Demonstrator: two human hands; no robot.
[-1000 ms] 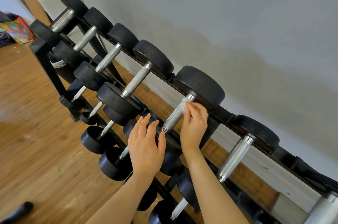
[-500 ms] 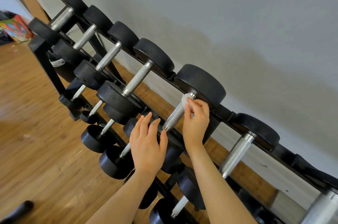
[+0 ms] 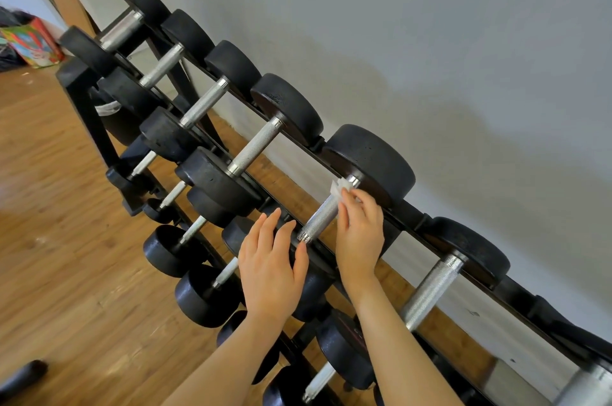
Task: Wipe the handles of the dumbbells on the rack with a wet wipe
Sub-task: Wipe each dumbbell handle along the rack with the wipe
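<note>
- Our right hand (image 3: 359, 233) has its fingertips (image 3: 346, 198) curled onto the wet wipe (image 3: 341, 187), pinching it against the far end of the knurled handle (image 3: 323, 213), right by the big black head (image 3: 374, 160) at about 1 o'clock.
- Left hand (image 3: 270, 263) is just flat, fingers straight, resting on the near head of that same dumbbell, holding nothing.
- Key bit: the handle's long axis runs from 1 o'clock down to 7 o'clock, so the unwiped length lies toward us from the wipe. Right hand's clearly the nearer one.
- We'd guess the next stroke drags back along that line.
- Rest of the rack (image 3: 407, 216): more dumbbells lined up toward 10 o'clock and 4 o'clock.
</note>
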